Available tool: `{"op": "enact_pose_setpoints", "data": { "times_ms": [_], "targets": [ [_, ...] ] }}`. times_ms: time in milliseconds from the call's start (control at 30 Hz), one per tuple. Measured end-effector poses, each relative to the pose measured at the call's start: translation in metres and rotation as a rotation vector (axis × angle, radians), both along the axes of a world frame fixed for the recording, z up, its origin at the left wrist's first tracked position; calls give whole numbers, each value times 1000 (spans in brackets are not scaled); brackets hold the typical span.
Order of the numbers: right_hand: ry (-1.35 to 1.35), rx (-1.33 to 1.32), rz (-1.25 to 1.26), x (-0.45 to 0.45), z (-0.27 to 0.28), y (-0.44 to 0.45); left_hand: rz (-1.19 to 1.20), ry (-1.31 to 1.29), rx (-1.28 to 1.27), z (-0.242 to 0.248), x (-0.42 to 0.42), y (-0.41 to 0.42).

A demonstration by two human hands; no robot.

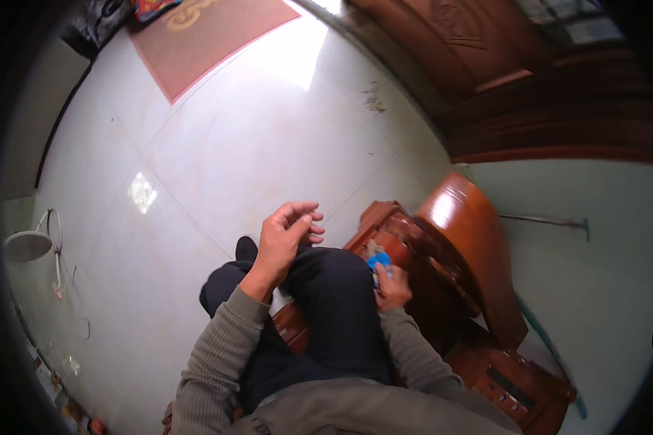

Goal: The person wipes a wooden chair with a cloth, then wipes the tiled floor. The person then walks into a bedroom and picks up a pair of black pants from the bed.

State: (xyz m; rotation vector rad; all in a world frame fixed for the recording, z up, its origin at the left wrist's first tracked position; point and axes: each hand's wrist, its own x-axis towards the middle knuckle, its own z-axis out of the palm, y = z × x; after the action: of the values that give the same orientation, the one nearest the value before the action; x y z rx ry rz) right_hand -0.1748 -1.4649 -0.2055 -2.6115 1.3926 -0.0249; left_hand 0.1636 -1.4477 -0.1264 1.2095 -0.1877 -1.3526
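Observation:
My right hand (394,287) holds a small blue item (380,261), perhaps a packet or a cloth, beside my right knee, against the carved wooden seat (378,217). A pale, tan bit shows at the blue item's upper end; what it is, I cannot tell. Above my lap, my left hand (291,228) is raised with its fingers loosely curled. Nothing can be seen in it, though its palm is partly hidden. Dark trousers (332,304) cover my legs, and one dark shoe or sock (246,249) shows past my left knee.
A curved, glossy wooden armrest (468,234) rises at my right, near a long-handled tool (544,219) by the wall. A wooden cabinet or box with knobs (503,391) stands lower right. A mat (212,43) and dark debris (374,99) lie on the tiled floor; a round fan-like object (28,246) is left.

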Motion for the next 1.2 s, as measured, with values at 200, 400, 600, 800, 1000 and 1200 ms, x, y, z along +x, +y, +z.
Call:
{"op": "enact_pose_setpoints", "data": {
  "times_ms": [200,400,600,800,1000,1200],
  "targets": [
    [72,-23,-19,9,9,-5,25,251,107,-26,26,-49],
    [44,44,-181,15,3,-15,-53,356,247,-53,35,-54],
    [300,425,-411,66,27,-30,104,461,445,-31,25,19],
    [872,994,417,81,73,-63,176,331,567,69,68,120],
    [603,823,34,148,231,-54,260,214,616,179,96,163],
    [-16,671,97,209,275,-120,294,203,445,275,112,143]
  ]
}}
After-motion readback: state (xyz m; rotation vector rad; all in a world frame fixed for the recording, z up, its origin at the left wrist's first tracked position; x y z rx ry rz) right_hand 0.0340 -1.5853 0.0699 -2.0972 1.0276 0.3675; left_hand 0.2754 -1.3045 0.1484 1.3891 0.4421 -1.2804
